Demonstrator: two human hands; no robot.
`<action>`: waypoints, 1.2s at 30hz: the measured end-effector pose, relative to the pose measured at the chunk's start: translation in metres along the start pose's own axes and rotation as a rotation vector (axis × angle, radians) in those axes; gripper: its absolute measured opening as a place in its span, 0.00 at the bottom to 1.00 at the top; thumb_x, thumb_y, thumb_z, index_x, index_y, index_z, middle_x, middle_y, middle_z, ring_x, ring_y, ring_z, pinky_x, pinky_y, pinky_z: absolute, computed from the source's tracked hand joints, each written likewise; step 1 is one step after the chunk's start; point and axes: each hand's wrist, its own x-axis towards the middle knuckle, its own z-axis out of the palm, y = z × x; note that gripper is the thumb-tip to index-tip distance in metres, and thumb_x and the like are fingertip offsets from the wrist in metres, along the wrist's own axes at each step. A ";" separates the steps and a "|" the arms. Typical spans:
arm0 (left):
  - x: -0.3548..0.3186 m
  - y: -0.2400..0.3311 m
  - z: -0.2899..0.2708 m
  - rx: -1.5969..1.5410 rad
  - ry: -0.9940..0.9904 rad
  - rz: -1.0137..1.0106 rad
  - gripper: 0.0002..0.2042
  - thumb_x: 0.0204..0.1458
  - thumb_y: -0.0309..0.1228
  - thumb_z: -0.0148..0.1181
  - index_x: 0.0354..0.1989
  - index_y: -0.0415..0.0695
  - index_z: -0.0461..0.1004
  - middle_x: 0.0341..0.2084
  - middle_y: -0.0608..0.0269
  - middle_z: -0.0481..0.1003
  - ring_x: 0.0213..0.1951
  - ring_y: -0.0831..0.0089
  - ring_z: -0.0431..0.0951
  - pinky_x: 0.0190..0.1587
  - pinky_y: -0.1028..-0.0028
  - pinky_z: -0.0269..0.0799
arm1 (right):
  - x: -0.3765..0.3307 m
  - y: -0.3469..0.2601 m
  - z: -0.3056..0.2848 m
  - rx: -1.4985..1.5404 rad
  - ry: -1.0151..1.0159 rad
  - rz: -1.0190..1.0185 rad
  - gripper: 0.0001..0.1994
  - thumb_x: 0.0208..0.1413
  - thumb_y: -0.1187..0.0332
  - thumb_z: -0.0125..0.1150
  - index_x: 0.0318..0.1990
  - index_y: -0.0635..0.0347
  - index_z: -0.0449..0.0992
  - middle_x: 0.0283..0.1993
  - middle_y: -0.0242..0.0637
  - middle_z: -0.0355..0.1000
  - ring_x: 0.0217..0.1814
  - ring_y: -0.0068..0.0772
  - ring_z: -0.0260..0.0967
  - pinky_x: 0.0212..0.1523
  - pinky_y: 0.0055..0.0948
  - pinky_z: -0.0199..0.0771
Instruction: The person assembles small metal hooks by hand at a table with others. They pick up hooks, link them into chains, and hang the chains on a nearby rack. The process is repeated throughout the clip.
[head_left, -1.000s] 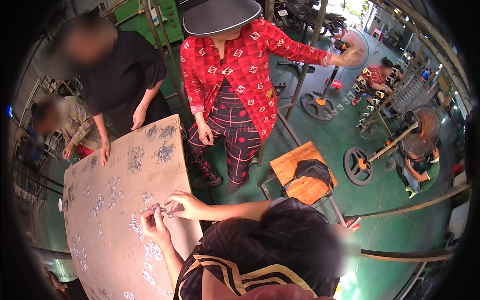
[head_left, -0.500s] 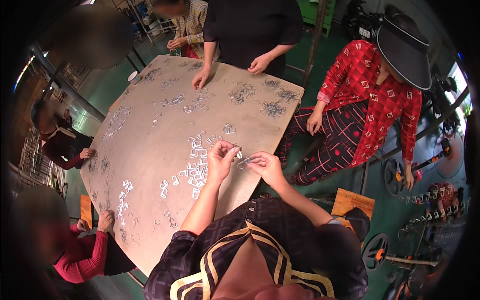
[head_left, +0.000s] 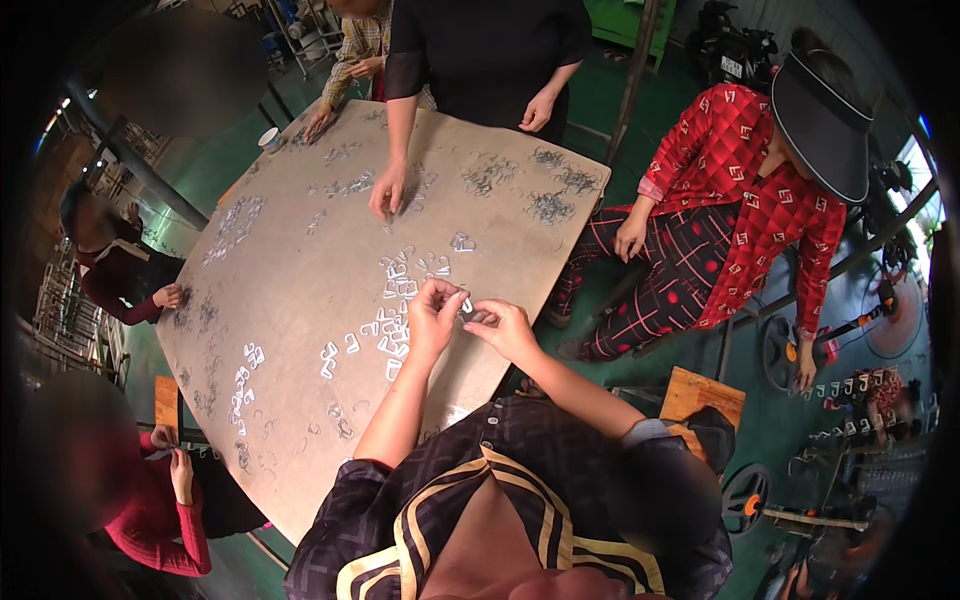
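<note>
Over the near right part of the table, my left hand (head_left: 434, 318) pinches a small shiny bent metal clip (head_left: 467, 304) between thumb and fingertips. My right hand (head_left: 506, 330) is closed close beside it, thumb and fingers meeting near the clip's lower end. Whatever thin piece the right fingers hold is too small to make out. Just left of my left hand, and partly hidden by it, lies a loose heap of similar silvery clips (head_left: 393, 343). One clip group (head_left: 462, 243) lies a little farther off.
The grey-brown table (head_left: 300, 290) carries several piles of dark thin wire pieces (head_left: 550, 208). A person in black reaches a hand (head_left: 388, 193) to its middle. Other people sit around the edges, one wearing a red patterned shirt (head_left: 705, 150). A white cup (head_left: 270, 139) stands at the far corner.
My hands have come closer together, the right moving left toward the clip. The person in black has reached farther in. A person at lower left has drawn a hand back from the table.
</note>
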 end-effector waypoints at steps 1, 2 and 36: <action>-0.002 0.001 -0.001 0.016 -0.001 -0.012 0.06 0.50 0.21 0.62 0.29 0.38 0.70 0.24 0.65 0.76 0.26 0.83 0.73 0.30 0.81 0.69 | -0.001 0.002 0.003 -0.003 0.025 -0.024 0.12 0.42 0.71 0.71 0.36 0.62 0.79 0.31 0.36 0.73 0.30 0.28 0.75 0.33 0.27 0.73; -0.004 0.002 -0.002 0.031 -0.001 -0.023 0.06 0.50 0.21 0.62 0.29 0.38 0.70 0.23 0.64 0.76 0.26 0.82 0.73 0.30 0.80 0.70 | -0.002 0.004 0.006 -0.006 0.049 -0.048 0.12 0.41 0.71 0.72 0.36 0.62 0.79 0.31 0.36 0.73 0.30 0.28 0.74 0.33 0.28 0.73; -0.006 -0.014 -0.020 0.106 0.051 -0.025 0.07 0.50 0.22 0.63 0.27 0.38 0.69 0.27 0.61 0.78 0.29 0.79 0.77 0.32 0.79 0.72 | 0.020 0.082 0.012 0.213 0.240 0.605 0.19 0.47 0.70 0.69 0.46 0.68 0.76 0.29 0.37 0.76 0.21 0.19 0.70 0.21 0.19 0.71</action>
